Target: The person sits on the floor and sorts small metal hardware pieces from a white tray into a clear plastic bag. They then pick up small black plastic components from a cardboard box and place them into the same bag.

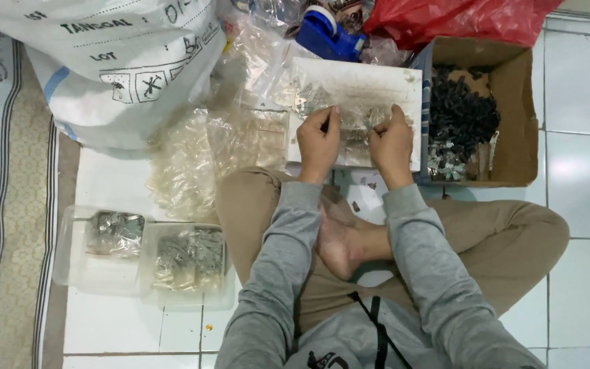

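Now both hands, left (318,144) and right (391,142), pinched on one small clear bag (358,120), long axis sideways.

You sit on a white tiled floor (582,287) with grey grout lines. Left of the tiles lies a patterned mat (1,205); light glares off the tiles at right.

I see a small clear plastic bag (356,119), crinkled and holding small silvery metal pieces, pinched at both ends and lying flat on a white board (360,85). The board rests on the floor at twelve o'clock from my crossed legs, smudged and scuffed.
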